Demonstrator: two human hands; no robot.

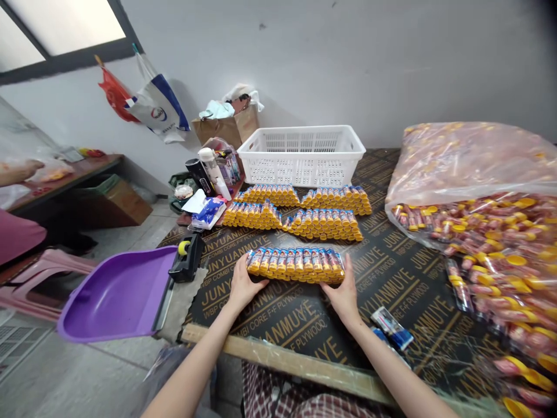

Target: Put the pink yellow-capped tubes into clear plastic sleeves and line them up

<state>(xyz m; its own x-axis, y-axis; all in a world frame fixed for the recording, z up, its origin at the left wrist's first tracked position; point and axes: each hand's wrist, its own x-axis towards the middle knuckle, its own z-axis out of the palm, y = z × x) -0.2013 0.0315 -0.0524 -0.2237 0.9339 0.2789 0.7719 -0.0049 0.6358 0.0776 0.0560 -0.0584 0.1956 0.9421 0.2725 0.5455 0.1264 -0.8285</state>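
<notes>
While a clear bag (474, 168) at the right edge of the desk (404, 284) holds yellow-capped tubes (509, 278), left grip (246, 284) and right grip (343, 290) squeeze a tube row (296, 265) between them.

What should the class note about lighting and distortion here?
In the head view, the window glows nearly white, glare streaks the plastic bag, and wide-lens distortion stretches the plywood tabletop toward the frame's edges.
</notes>
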